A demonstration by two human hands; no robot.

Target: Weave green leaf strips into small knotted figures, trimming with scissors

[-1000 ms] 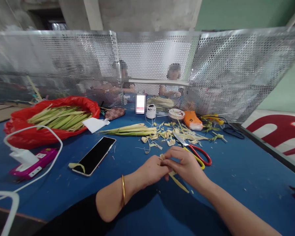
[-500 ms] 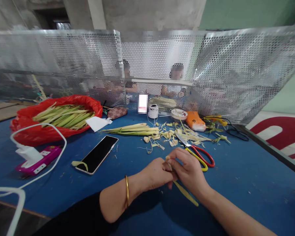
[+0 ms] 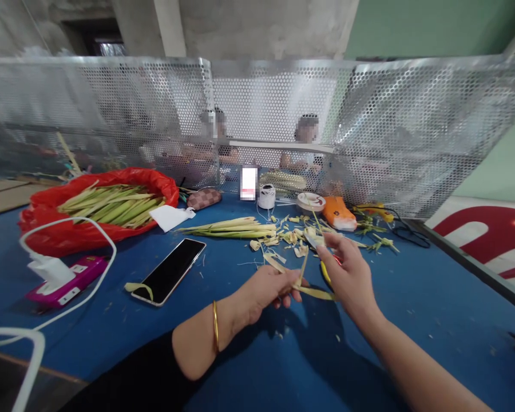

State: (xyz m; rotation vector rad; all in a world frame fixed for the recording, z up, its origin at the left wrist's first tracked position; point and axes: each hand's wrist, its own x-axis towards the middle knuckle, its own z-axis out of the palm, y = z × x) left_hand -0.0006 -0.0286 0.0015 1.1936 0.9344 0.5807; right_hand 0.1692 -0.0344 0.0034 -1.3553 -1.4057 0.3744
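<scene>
My left hand [image 3: 278, 286] is closed in a pinch on a pale green leaf strip [image 3: 315, 293], folded so that its ends stick out in several directions. To the right, my right hand [image 3: 347, 269] is closed around the scissors [image 3: 325, 273], covering most of their red and yellow handles. The blades point away from me toward a scatter of leaf scraps [image 3: 300, 250]; their tips are hard to make out among the scraps. Behind my left hand lies a bundle of long pale leaves [image 3: 232, 228].
At left are a red plastic bag [image 3: 38, 217] full of leaves, a purple power strip [image 3: 83, 277] with a white cable, and a phone [image 3: 171, 269]. A thread spool [image 3: 266, 197], tape roll [image 3: 311, 201] and orange packet [image 3: 339, 213] stand before the perforated metal screen [image 3: 274, 97]. People sit behind it.
My hands have come apart. My left hand keeps the leaf strip, now showing more of its folded ends, while my right hand has moved up onto the scissors and taken hold, turning them slightly.
</scene>
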